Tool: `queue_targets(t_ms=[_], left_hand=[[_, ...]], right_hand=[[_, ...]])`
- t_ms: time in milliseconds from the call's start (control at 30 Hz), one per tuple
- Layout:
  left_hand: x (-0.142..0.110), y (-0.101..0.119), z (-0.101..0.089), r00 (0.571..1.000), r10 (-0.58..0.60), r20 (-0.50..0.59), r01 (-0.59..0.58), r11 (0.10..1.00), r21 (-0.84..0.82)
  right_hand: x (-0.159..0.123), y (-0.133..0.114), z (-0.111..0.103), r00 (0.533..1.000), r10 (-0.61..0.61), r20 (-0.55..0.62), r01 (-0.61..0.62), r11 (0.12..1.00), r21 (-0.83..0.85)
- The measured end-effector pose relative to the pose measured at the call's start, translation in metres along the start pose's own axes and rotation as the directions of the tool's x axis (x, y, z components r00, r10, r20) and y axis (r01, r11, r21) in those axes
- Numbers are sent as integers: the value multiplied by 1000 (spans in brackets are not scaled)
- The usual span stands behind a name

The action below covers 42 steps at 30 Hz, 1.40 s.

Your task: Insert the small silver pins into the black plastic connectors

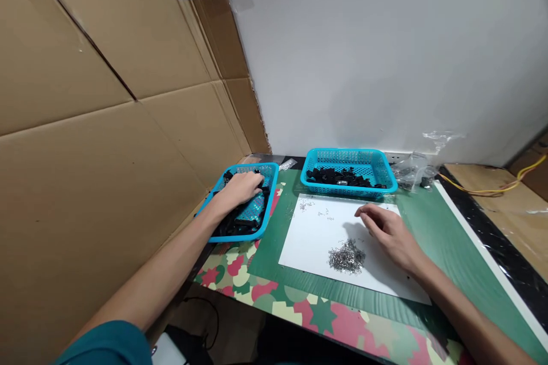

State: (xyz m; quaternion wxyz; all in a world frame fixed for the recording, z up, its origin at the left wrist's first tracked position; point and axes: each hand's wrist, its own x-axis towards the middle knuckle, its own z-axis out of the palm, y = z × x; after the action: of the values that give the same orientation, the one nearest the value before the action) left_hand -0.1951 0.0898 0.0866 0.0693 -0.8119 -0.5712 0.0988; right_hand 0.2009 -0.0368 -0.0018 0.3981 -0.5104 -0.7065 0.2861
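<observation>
My left hand (245, 187) reaches into the left blue basket (274, 197), which holds black plastic pieces (246, 222). Its fingers are curled down over the contents, and whatever they grip is hidden. Over the white sheet (306, 239) hovers my right hand (383, 231), with thumb and fingertips brought together. Anything between those fingertips is too small to make out. Just left of that hand, a pile of small bent metal pieces (346, 256) lies on the sheet. A few loose metal bits (306, 204) are scattered near the sheet's upper left.
A second blue basket (381, 166) with black pieces stands at the back by the wall. Clear plastic bags (413, 174) lie to its right. A cardboard wall (180, 125) closes the left side. The green mat (432, 234) covers the table; a yellow cable (509, 185) runs at right.
</observation>
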Motion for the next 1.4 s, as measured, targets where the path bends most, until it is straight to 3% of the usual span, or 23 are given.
queue_targets(t_ms=[200, 400, 500, 600, 667, 733, 833, 933, 1033, 1133, 1200, 1300, 1400], left_hand=[[-22, -11, -14, 998, -6, -70, 8, 999, 34], [-48, -20, -26, 982, -68, -174, 65, 998, -23], [-56, -27, -26, 960, -87, -268, 63, 993, -96], [-60, -28, -26, 900, -126, -417, 39, 977, -210], [-62, -24, -29, 850, -174, -498, -5, 941, -337], [-63, -15, -35, 826, -202, -526, -78, 884, -462], [-61, 3, -43, 831, -166, -531, -171, 832, -528], [-58, 21, -49, 833, -74, -548, -240, 844, -480], [-53, 40, -49, 842, -14, -539, -299, 819, -489], [-45, 67, -44, 873, 13, -488, -348, 716, -605], [-37, 89, -38, 901, 26, -433, -369, 571, -734], [-21, 126, -26, 941, 32, -336, -331, 281, -901], [-5, 161, -12, 957, 76, -280, -288, 137, -948]], right_hand=[[18, -7, 30, 980, 57, 192, -20, 981, -192], [40, -3, 47, 982, 104, 159, -65, 971, -230], [48, -5, 47, 973, 120, 196, -76, 973, -217], [52, -5, 48, 969, 127, 214, -83, 976, -202], [52, -4, 49, 966, 123, 227, -80, 978, -193], [51, -2, 51, 964, 111, 241, -66, 980, -188], [48, 1, 50, 964, 86, 251, -39, 982, -186], [41, 0, 44, 973, 58, 224, -18, 984, -176], [33, -2, 32, 974, 62, 220, -46, 996, -73], [26, -1, 21, 970, 62, 234, -87, 992, 95], [23, 2, 17, 973, 70, 222, -116, 973, 202], [22, 9, 15, 974, 106, 201, -175, 915, 365], [25, 12, 13, 981, 133, 142, -188, 836, 515]])
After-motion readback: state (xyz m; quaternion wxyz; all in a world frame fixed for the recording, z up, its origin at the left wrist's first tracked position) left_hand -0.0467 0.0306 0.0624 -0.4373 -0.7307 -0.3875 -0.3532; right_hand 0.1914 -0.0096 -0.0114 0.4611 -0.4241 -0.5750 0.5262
